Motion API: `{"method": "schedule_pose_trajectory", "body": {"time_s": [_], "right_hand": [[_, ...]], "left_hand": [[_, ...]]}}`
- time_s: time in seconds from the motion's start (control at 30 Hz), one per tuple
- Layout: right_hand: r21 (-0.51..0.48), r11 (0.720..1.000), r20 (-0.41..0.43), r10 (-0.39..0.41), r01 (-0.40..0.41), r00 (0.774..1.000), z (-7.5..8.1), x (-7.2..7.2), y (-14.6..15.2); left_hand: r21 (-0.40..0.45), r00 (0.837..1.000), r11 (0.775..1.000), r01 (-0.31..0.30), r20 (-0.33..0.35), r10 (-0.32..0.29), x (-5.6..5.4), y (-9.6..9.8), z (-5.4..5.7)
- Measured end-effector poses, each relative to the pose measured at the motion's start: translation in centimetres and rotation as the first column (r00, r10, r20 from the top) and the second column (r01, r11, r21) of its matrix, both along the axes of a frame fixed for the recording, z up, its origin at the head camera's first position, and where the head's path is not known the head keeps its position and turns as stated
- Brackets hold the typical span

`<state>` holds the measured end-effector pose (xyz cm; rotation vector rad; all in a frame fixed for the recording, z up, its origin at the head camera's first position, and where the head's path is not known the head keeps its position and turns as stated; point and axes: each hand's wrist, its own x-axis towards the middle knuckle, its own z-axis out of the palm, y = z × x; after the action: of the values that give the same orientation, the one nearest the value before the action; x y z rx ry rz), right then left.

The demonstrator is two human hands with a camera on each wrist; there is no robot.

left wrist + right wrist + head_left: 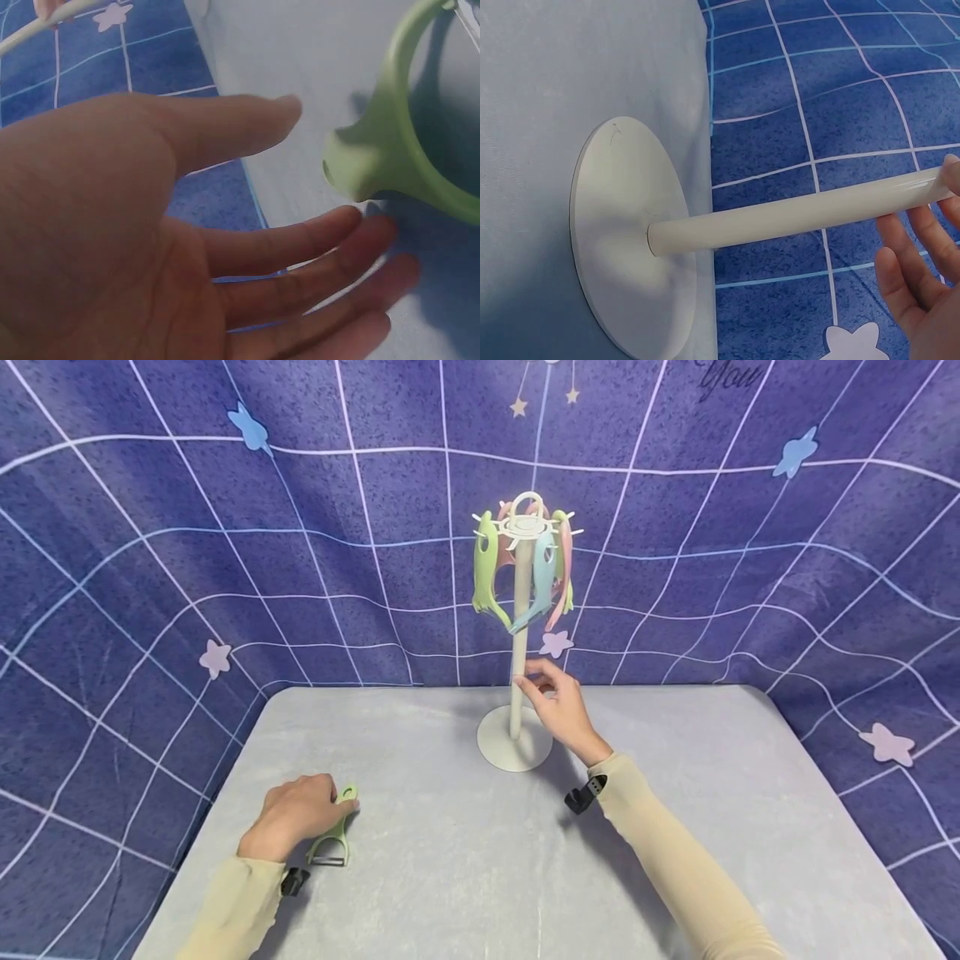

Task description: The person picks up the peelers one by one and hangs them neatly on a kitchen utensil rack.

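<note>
A white stand [517,693] with a round base [513,750] rises at the table's far middle. Several pastel peelers [486,568] hang from hooks at its top. My right hand [534,681] is at the pole's lower part, thumb tip against it. In the right wrist view the fingers [904,259] lie loosely spread just off the pole [780,221]. A green peeler [333,839] lies flat at the near left. My left hand [330,797] rests over its handle end. In the left wrist view the fingers [352,232] are straight beside the peeler [390,150], not curled round it.
A grey cloth covers the table [450,877], whose left edge [202,827] runs close to my left hand. A blue grid-patterned backdrop [225,568] with stars hangs behind and on both sides. Black wrist cameras [585,795] sit on both sleeves.
</note>
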<state>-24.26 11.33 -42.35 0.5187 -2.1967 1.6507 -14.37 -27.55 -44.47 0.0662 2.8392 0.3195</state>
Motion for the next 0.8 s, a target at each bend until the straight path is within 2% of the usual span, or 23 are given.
{"method": "schedule_pose_trajectory", "body": {"time_s": [0.13, 0.37, 0.6, 0.8], "right_hand": [[0.004, 1.0, -0.002, 0.003, -0.003, 1.0, 0.1, 0.0, 0.0], [0.008, 1.0, -0.006, -0.003, 0.003, 1.0, 0.2, 0.0, 0.0], [0.023, 1.0, 0.008, -0.014, 0.014, 1.0, -2.0, -1.9, 0.4], [0.036, 0.999, -0.008, -0.02, 0.02, 1.0, -2.7, -2.2, 0.6]], "left_hand": [[-0.03, 1.0, 0.999, 0.015, 0.027, -0.014, 0.1, 0.1, -0.3], [-0.056, 0.999, 0.997, 0.048, 0.017, -0.047, -0.2, 0.3, -0.4], [-0.059, 0.998, 0.996, 0.06, 0.012, -0.059, -0.3, 0.4, -0.5], [-0.055, 0.998, 0.997, 0.061, 0.015, -0.06, -0.4, 0.3, -0.8]]}}
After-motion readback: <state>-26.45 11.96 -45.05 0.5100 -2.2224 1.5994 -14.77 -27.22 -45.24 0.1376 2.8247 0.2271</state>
